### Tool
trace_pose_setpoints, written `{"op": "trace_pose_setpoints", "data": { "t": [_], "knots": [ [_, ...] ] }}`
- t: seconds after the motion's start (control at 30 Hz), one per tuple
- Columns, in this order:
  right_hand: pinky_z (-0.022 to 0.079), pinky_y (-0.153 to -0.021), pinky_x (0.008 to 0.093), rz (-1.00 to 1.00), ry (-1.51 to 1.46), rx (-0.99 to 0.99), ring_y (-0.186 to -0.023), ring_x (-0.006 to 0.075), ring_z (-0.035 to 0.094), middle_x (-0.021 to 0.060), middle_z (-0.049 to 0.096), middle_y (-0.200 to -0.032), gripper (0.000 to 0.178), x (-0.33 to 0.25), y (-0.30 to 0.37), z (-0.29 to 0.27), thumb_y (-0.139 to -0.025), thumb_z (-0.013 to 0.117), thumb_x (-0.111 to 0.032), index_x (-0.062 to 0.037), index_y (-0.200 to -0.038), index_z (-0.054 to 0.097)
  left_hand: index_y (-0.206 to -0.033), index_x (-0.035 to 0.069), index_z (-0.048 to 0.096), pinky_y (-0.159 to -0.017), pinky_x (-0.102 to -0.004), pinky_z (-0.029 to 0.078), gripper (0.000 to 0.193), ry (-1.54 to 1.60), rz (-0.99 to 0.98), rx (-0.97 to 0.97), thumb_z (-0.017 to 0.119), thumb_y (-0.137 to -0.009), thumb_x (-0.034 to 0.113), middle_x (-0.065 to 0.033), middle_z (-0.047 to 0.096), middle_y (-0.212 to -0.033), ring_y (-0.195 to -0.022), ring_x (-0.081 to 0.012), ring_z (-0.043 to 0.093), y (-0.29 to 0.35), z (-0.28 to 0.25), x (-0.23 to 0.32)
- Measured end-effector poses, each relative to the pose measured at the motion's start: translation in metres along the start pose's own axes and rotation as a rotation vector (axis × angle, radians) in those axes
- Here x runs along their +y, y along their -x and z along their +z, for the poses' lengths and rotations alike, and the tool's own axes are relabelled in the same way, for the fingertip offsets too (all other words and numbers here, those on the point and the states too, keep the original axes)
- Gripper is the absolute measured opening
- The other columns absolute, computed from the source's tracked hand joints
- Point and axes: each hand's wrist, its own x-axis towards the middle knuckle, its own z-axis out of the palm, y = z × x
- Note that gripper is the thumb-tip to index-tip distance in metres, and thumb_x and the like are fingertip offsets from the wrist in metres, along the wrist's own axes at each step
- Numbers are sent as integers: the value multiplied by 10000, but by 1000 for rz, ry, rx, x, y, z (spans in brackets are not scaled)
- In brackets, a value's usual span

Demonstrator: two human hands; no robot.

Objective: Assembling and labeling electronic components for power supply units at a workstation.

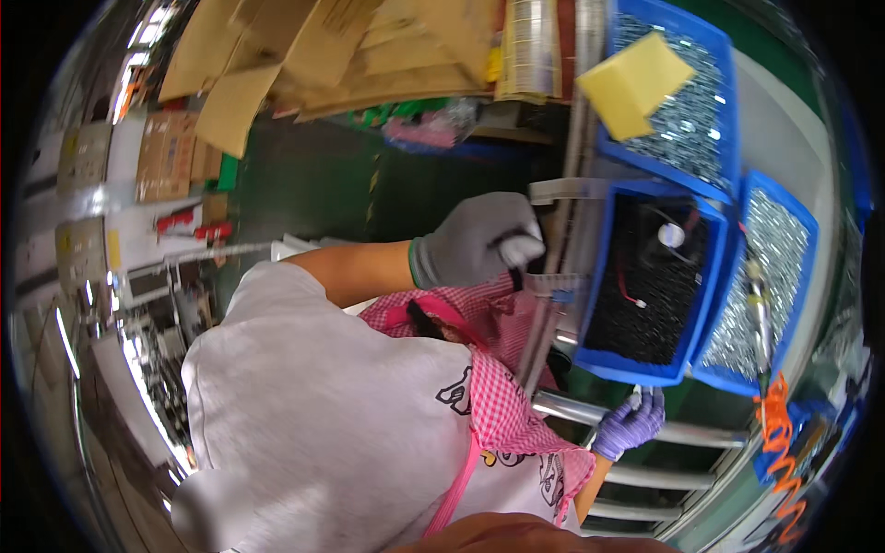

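My left hand (481,241), in a grey glove, is closed with its fingers curled in, in front of my pink checked apron (507,396). A small dark piece shows just below its fingertips; what it grips is blurred. My right hand (630,426), in a purple glove, is beside the lower edge of a blue bin (595,355). Its fingers pinch something small and whitish that I cannot make out. Black screws (636,332) fill that bin. On them lies a black cooling fan (687,238) with a white round label and a red wire ending in a white connector.
Two more blue bins hold silvery screws (705,111); yellow card (636,83) lies on one. A power screwdriver (758,304) with an orange coiled hose (784,442) hangs over the other. Metal rollers (673,479) run beside my right hand. Cardboard boxes (369,46) are stacked beyond.
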Motion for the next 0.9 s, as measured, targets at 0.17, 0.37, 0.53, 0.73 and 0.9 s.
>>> {"op": "trace_pose_setpoints", "data": {
  "t": [0.17,0.37,0.53,0.73,0.9],
  "knots": [
    [453,-980,480,57,-1,-11,-1078,385,608,241,660,-1143,376,19,20,9,-1014,557,-284,62,-1099,678,-1012,46,656,-710,-353,522,214,-290,-736,155,651,-947,251,-123,624,-914,-790,-241,645,205,-21,-107],
    [435,-1028,430,139,-139,19,-1113,325,605,185,673,-1195,402,44,25,16,-1032,533,-290,41,-1227,653,-1185,92,655,-1014,-468,446,306,-789,-1105,-38,628,-898,195,-148,646,-1176,-1152,-362,569,434,-63,-166],
    [425,-1068,403,221,-148,-17,-1146,302,595,180,662,-1221,387,46,14,16,-1039,544,-263,61,-1236,624,-1181,102,663,-981,-453,461,363,-868,-1214,129,666,-891,322,-155,662,-1121,-1087,-345,603,574,-57,-227],
    [477,-1029,342,276,-399,136,-1128,221,615,123,660,-1270,332,47,7,-1,-1027,580,-214,30,-1242,645,-1126,98,679,-1020,-455,427,396,-659,-1023,-118,707,-852,384,-148,639,-1152,-1136,-329,572,574,-22,-232],
    [437,-1057,368,-65,-220,97,-1151,246,605,123,668,-1205,224,-34,-12,-8,-993,594,-134,-8,-1156,682,-1062,79,696,-1051,-497,384,410,-768,-953,-196,746,-803,394,-149,646,-1155,-1157,-347,558,607,13,-265]
  ]
}}
